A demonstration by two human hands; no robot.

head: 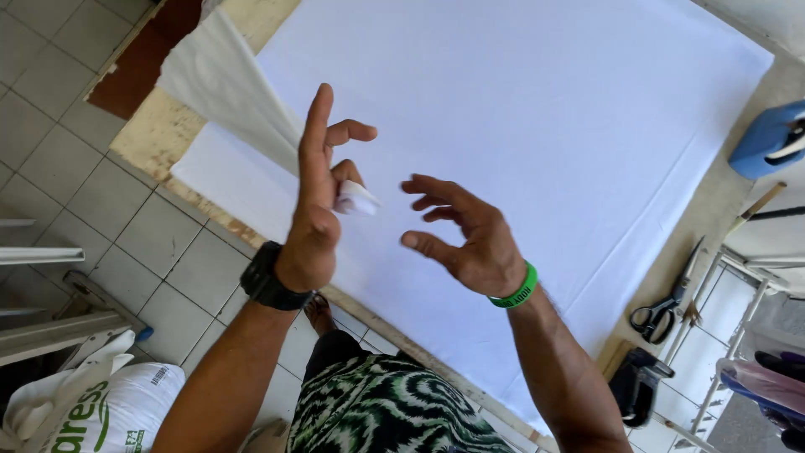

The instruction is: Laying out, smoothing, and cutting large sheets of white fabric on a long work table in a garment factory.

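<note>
Keeping the pinch firm and the lifted corner taut looks key to handling this cleanly. The left hand (314, 210) is raised edge-on, forefinger straight up, pinching a corner of the white cloth (520, 159) that covers the surface. The right hand (465, 235) hovers just beside it, empty, fingers spread and curled.
</note>
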